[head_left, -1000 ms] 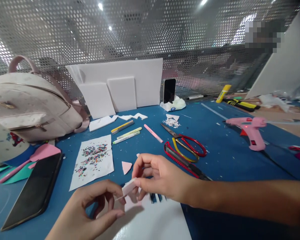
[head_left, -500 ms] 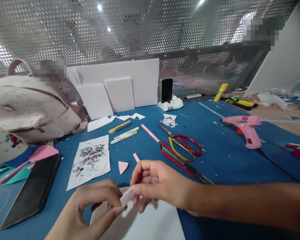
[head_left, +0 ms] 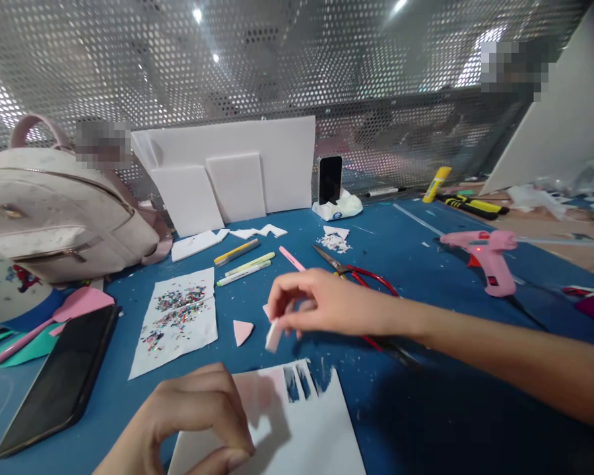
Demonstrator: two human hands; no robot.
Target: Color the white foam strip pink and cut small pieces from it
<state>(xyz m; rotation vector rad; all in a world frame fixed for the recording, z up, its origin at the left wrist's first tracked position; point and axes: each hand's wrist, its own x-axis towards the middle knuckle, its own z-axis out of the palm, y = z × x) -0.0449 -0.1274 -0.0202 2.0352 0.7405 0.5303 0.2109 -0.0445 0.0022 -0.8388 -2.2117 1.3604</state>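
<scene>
My right hand (head_left: 321,305) hovers over the blue table, its fingers pinched on a small pale pink foam strip (head_left: 273,336) that hangs down from them. My left hand (head_left: 193,409) rests near the bottom edge with curled fingers pressing the top left corner of a white foam sheet (head_left: 297,429). That sheet has narrow slots cut into its top edge. A pink triangular scrap (head_left: 242,330) lies just left of the strip, on the table.
Red-handled scissors (head_left: 371,280) and a cutter lie partly under my right forearm. A pink glue gun (head_left: 485,254) sits at right. Paper with glitter (head_left: 178,316), pens (head_left: 245,260), a dark phone (head_left: 59,379), a backpack (head_left: 64,211) and white boards (head_left: 237,175) stand left and behind.
My right hand has pulled the small strip away from the sheet and carried it up and away from me. My left hand let go of the strip and now holds the sheet down.
</scene>
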